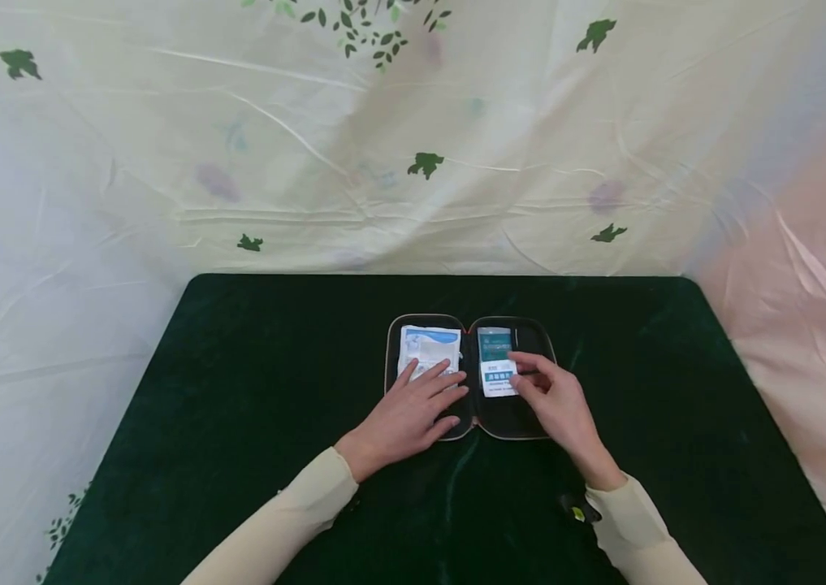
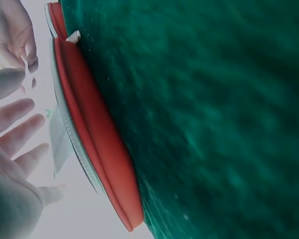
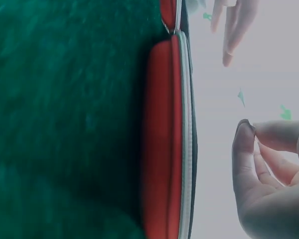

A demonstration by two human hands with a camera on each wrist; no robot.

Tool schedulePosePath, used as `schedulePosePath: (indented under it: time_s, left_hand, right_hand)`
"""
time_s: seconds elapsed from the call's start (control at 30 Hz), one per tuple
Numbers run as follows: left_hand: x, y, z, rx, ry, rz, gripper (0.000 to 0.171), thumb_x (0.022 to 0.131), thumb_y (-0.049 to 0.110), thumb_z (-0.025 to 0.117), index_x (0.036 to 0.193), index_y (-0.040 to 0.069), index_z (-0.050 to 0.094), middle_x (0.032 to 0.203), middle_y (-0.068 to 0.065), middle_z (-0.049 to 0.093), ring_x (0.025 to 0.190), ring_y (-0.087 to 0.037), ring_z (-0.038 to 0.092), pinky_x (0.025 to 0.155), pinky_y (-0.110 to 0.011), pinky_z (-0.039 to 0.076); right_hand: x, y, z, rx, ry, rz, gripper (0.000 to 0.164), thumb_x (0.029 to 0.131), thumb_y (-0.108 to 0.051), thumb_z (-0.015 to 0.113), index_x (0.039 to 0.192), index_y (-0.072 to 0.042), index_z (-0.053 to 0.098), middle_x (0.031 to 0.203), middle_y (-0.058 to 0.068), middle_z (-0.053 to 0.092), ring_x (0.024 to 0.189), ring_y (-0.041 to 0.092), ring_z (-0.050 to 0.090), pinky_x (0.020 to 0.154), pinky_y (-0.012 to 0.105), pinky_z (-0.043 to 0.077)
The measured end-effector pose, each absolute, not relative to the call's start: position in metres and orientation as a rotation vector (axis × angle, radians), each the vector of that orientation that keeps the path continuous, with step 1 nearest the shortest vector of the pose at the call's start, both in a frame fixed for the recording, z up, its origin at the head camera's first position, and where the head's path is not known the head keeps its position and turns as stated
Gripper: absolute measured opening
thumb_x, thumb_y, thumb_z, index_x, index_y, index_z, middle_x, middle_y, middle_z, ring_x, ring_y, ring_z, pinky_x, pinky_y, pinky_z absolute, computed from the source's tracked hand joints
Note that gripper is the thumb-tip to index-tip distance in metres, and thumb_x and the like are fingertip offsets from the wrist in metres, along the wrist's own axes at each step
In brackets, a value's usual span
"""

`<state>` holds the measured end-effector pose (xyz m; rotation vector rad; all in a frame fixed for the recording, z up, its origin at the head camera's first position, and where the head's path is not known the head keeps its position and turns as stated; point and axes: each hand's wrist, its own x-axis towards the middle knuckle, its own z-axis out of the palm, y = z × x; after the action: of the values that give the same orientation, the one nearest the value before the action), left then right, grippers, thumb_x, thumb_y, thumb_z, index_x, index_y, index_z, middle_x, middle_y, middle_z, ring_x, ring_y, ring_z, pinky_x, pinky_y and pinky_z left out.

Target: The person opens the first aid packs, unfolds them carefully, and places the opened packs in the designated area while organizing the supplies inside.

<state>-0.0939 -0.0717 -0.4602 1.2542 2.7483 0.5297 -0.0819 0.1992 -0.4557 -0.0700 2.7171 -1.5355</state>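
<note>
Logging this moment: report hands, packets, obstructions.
Left hand spread over blue-and-white packet, partly hiding it. Right hand at green-and-white packet, grip unclear. Open case underneath.

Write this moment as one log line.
left hand: over blue-white packet | right hand: at teal-white packet edge | case: open

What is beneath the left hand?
Head view: a blue-and-white packet and the open case. The left hand covers the packet's lower part; anything under the packet is hidden.

Open case (image 1: 529, 418): one
Blue-white packet (image 1: 430, 348): one visible
Green-white packet (image 1: 496, 366): one
Hand grips (image 1: 411, 406): two
Sleeves (image 1: 288, 516): two
Surface (image 1: 274, 366): one
Bird-like prints (image 1: 425, 165): seven
</note>
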Motion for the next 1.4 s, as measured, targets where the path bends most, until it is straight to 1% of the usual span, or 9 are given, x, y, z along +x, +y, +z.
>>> schedulePosePath:
  time_s: [0.1,0.27,0.43,0.63,0.9,1.2,1.4]
  left_hand:
    - [-0.094,-0.067,-0.461,1.260,2.745,0.448,0.051,0.106,0.042,0.057,0.151,0.019,0.054,0.164,-0.001,0.040,0.157,-0.023,0.019,0.122,-0.063,0.015]
    - [-0.094,-0.061,-0.464,1.256,2.738,0.336,0.053,0.106,0.047,0.056,0.153,0.023,0.053,0.166,-0.001,0.036,0.158,-0.026,0.018,0.121,-0.067,0.012]
    - [-0.095,-0.059,-0.465,1.255,2.725,0.308,0.051,0.106,0.048,0.055,0.151,0.025,0.055,0.166,-0.001,0.035,0.158,-0.027,0.018,0.121,-0.069,0.012]
    - [-0.096,-0.058,-0.467,1.261,2.702,0.310,0.049,0.106,0.047,0.054,0.150,0.025,0.056,0.166,-0.001,0.036,0.158,-0.028,0.018,0.120,-0.070,0.010]
    - [-0.098,-0.057,-0.467,1.276,2.684,0.286,0.048,0.107,0.047,0.053,0.149,0.025,0.058,0.165,0.000,0.038,0.157,-0.028,0.020,0.119,-0.071,0.010]
    - [-0.098,-0.056,-0.467,1.281,2.685,0.269,0.054,0.104,0.055,0.054,0.149,0.025,0.057,0.164,0.000,0.039,0.157,-0.027,0.022,0.119,-0.071,0.012]
    - [-0.098,-0.055,-0.466,1.274,2.673,0.267,0.056,0.103,0.055,0.057,0.150,0.025,0.057,0.164,0.000,0.038,0.157,-0.027,0.022,0.119,-0.071,0.011]
  right_hand:
    - [-0.079,0.207,-0.455,-0.049,2.736,-1.518,0.033,0.104,-0.014,0.063,0.137,-0.009,0.065,0.118,0.014,0.064,0.093,0.024,0.059,0.076,0.024,0.048]
    - [-0.074,0.219,-0.455,-0.022,2.758,-1.463,0.034,0.105,-0.015,0.062,0.138,-0.009,0.064,0.116,0.013,0.063,0.091,0.025,0.058,0.074,0.024,0.048]
    - [-0.070,0.229,-0.456,-0.012,2.784,-1.415,0.034,0.105,-0.017,0.060,0.138,-0.010,0.063,0.116,0.012,0.063,0.091,0.024,0.058,0.072,0.025,0.048]
    - [-0.067,0.239,-0.459,-0.019,2.822,-1.390,0.034,0.105,-0.016,0.061,0.138,-0.008,0.063,0.116,0.013,0.063,0.090,0.024,0.059,0.070,0.025,0.048]
    - [-0.065,0.250,-0.462,-0.021,2.845,-1.332,0.034,0.105,-0.016,0.061,0.138,-0.008,0.063,0.117,0.014,0.063,0.090,0.024,0.060,0.070,0.025,0.048]
    - [-0.061,0.259,-0.464,-0.018,2.855,-1.219,0.035,0.103,-0.012,0.061,0.138,-0.007,0.062,0.115,0.014,0.063,0.090,0.022,0.060,0.070,0.028,0.048]
    - [-0.059,0.261,-0.467,-0.053,2.863,-1.162,0.035,0.103,-0.011,0.062,0.138,-0.006,0.063,0.114,0.014,0.065,0.089,0.022,0.061,0.070,0.029,0.049]
